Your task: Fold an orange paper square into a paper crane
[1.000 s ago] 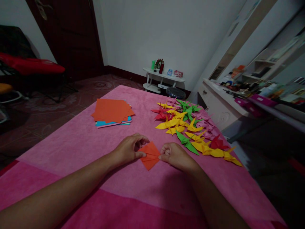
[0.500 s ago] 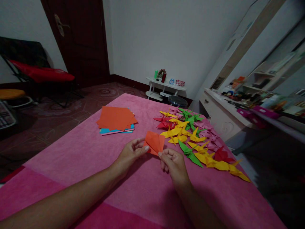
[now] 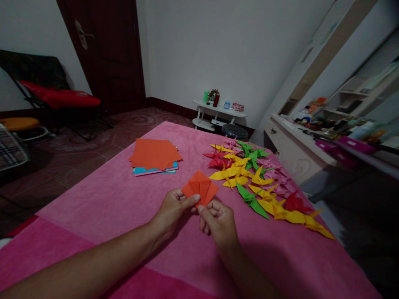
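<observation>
Between my hands, just above the pink cloth, is a small folded orange origami paper (image 3: 201,187) with crease lines fanning up from its lower corner. My left hand (image 3: 177,207) pinches its left side, the thumb lying across the front. My right hand (image 3: 218,218) grips the bottom corner between thumb and forefinger, the other fingers curled. Right of the paper lie several folded paper cranes: yellow cranes (image 3: 237,168), green cranes (image 3: 252,199), red cranes (image 3: 216,158) and pink cranes (image 3: 282,180). A stack of square paper (image 3: 156,153), orange on top with blue beneath, rests to the left.
The pink cloth (image 3: 102,203) covers the table. Beyond it stand a white shelf (image 3: 218,107) and a round black stool (image 3: 235,131). A cluttered dresser (image 3: 299,145) is at the right, a folding chair with a red seat (image 3: 62,99) at the far left.
The orange paper has turned so that a corner points down toward me. My right hand has moved slightly left and down to that corner; my left thumb has slid further across the paper.
</observation>
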`<state>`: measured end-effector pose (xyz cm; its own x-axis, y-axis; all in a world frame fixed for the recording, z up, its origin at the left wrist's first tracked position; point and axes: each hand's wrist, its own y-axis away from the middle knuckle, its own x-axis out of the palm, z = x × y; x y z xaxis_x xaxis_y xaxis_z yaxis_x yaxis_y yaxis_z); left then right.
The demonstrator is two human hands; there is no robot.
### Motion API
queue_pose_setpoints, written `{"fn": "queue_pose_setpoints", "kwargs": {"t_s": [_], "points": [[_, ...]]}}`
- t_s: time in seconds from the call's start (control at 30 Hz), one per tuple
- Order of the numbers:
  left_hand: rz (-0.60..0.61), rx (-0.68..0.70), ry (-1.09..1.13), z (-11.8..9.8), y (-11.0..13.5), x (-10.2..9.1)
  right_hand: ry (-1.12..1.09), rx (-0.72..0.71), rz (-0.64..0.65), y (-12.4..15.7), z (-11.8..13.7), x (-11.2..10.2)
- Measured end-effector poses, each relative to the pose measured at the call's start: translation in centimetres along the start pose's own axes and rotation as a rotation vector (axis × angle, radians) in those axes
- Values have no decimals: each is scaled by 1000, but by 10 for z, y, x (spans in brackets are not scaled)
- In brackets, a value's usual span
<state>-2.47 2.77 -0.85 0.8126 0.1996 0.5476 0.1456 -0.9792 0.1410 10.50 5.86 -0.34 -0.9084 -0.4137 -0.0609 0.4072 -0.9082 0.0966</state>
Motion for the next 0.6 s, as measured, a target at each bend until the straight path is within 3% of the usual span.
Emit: {"fn": "queue_pose_setpoints", "kwargs": {"t_s": [0.33,0.6], "points": [[-30,-45,-164,-1,-3,-2,86,3,26,0,-2,-4],[108,-189,-377,-10,-2,-3,-120,-111,6,-14,-2,-19]]}}
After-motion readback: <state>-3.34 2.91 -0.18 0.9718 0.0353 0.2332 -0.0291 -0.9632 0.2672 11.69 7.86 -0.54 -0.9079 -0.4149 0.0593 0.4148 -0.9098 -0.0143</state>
